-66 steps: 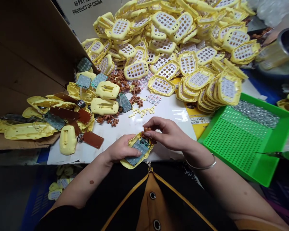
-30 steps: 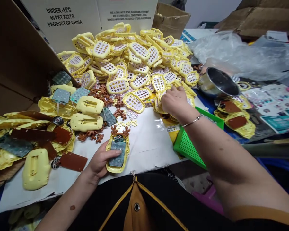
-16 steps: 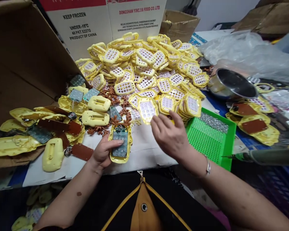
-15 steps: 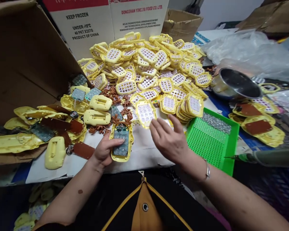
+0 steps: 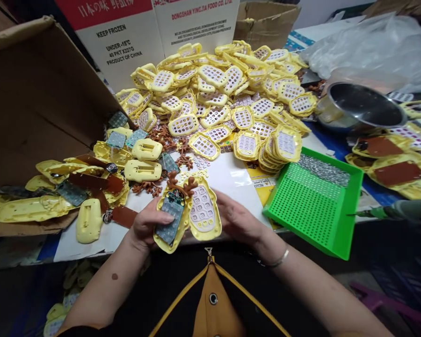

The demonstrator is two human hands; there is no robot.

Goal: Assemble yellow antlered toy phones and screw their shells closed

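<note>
My left hand grips a yellow plastic shell half, its thumb pressed on the grey-green circuit board inside. Brown antler-shaped pieces stick out of the top of that shell. Beside it, edge to edge, my right hand holds a yellow front cover with its inner side and pale keypad facing me. The fingers of the right hand are partly hidden behind this cover. Both halves are tilted slightly apart at the top, above the table's front edge.
A large heap of yellow covers lies at the back, with a stack of covers at its right. A green tray holds small metal screws. Right of it are an electric screwdriver and a metal bowl. An open carton stands left.
My right hand has brought the front cover down and toward me, beside the shell in my left hand. The left hand has tilted its shell and lowered it slightly.
</note>
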